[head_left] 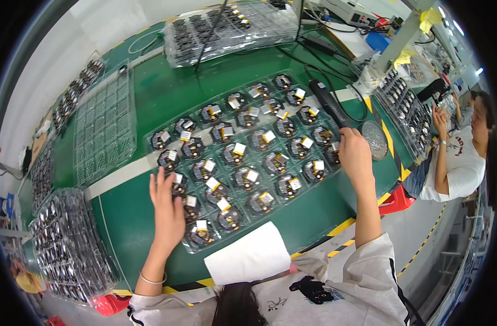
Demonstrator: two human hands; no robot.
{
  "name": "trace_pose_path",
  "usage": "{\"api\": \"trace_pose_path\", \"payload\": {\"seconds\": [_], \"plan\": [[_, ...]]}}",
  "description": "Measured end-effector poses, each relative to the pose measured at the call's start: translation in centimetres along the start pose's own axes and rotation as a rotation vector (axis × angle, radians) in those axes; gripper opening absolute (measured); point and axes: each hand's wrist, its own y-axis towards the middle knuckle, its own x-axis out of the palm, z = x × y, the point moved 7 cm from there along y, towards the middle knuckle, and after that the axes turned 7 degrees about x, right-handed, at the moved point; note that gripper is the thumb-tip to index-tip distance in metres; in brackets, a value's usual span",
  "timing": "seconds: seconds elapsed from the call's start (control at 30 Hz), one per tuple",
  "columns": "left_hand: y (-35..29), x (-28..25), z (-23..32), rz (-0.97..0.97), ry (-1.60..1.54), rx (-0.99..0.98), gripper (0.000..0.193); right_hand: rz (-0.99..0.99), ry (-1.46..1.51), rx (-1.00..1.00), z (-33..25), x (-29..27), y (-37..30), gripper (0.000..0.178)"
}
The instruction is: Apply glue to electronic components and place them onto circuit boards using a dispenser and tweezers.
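A clear plastic tray lies across the green bench, filled with rows of round black electronic modules. Many modules carry a small silver-white rectangular piece with a yellow edge. My left hand is open at the tray's left edge, fingers spread over the modules there. At the right edge, the curled fingers of my right hand come down beside the end module; its fingertips are partly hidden. Just beyond that hand lies a black, corded, pen-shaped power tool, its lower end close to my knuckles.
A white sheet lies at the bench's near edge. A round metal-looking dish sits right. Stacked filled trays stand left, an unfilled clear tray behind them, more trays at the back. A co-worker sits right.
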Motion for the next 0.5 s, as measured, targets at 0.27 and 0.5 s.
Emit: {"api": "trace_pose_path", "payload": {"seconds": [0.27,0.5], "plan": [[0.9,1.9,-2.5,0.151,-0.044,0.007,0.050,0.064,0.051,-0.111,2.8,1.9,4.3,0.036],[1.8,3.7,-5.6,0.237,-0.058,0.101,0.051,0.215,0.101,-0.105,3.0,2.5,3.4,0.035]]}}
